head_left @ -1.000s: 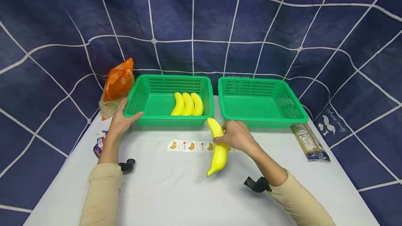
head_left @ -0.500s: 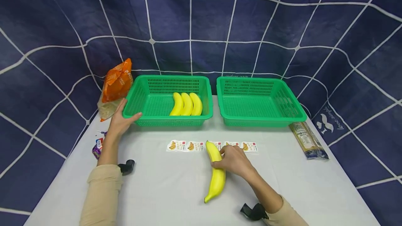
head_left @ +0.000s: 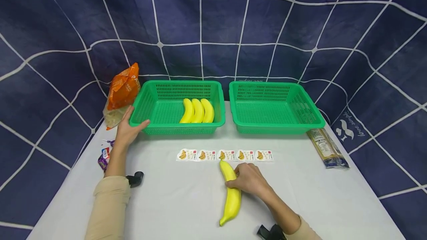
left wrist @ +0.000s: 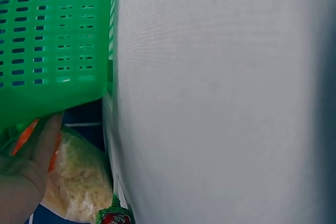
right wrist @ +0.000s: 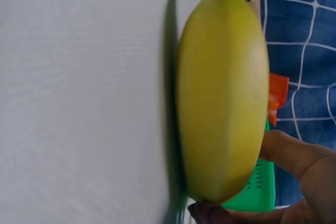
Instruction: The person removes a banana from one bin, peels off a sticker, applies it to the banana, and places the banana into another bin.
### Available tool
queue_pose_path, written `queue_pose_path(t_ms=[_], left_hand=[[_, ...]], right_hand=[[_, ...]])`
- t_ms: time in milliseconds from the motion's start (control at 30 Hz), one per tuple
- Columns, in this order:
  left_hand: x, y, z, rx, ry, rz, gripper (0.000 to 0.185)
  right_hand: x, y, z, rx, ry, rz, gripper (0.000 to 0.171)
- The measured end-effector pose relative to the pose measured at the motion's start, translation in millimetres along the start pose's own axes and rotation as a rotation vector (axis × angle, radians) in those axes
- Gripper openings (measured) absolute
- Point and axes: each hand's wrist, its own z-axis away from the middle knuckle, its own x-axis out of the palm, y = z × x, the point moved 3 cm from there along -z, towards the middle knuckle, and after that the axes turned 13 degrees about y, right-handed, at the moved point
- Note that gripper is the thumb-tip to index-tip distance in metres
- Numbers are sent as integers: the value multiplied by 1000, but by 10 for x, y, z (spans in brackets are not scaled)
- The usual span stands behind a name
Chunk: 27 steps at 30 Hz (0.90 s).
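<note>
a yellow banana lying on the white table is gripped by the right hand, fingers curled round it. the near corner of the left green basket is clasped by the left hand, thumb on the rim.

The right hand covers the banana's middle; print on the stickers is too small to read.

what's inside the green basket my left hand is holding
Three bananas lie side by side in the left green basket, toward its right half. The left hand grips its front left corner. The near wall hides a strip of the floor.
</note>
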Motion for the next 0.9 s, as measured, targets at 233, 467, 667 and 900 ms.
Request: queue_pose_path(t_ms=[233, 467, 667, 900], left_hand=[[-13, 22, -4, 13, -4, -20, 99], [-48, 31, -12, -8, -35, -29, 102], [-146, 184, 143, 16, 44, -129, 108], [-232, 530, 620, 254, 190, -151, 108]], right_hand=[[26, 42, -12, 19, 0, 0, 48], [29, 57, -28, 31, 1, -4, 52], [38, 61, -22, 40, -3, -12, 53], [27, 75, -21, 28, 1, -8, 49]])
